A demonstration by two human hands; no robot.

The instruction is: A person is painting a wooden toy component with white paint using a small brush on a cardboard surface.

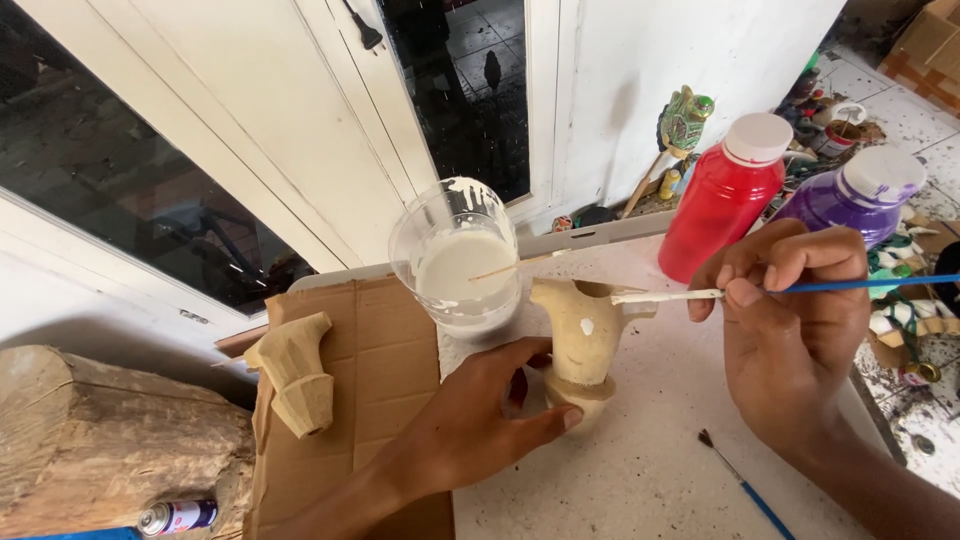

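A small unpainted wooden carving (585, 335) stands upright on the pale speckled table (640, 470). My left hand (480, 415) grips its base from the left. My right hand (790, 330) holds a blue-handled paintbrush (700, 294) level, and its white-loaded tip touches the carving's top right edge. A dab of white paint shows on the carving's front. Just behind it stands a clear plastic cup (457, 255) of white paint with a thin stick resting in it.
A second wooden carving (295, 372) lies on a cardboard sheet (385, 350) at left, beside a rough log (90, 440) and a small spray can (178, 517). A red paint bottle (725, 195) and a purple one (860, 195) stand behind. Another brush (745, 485) lies on the table.
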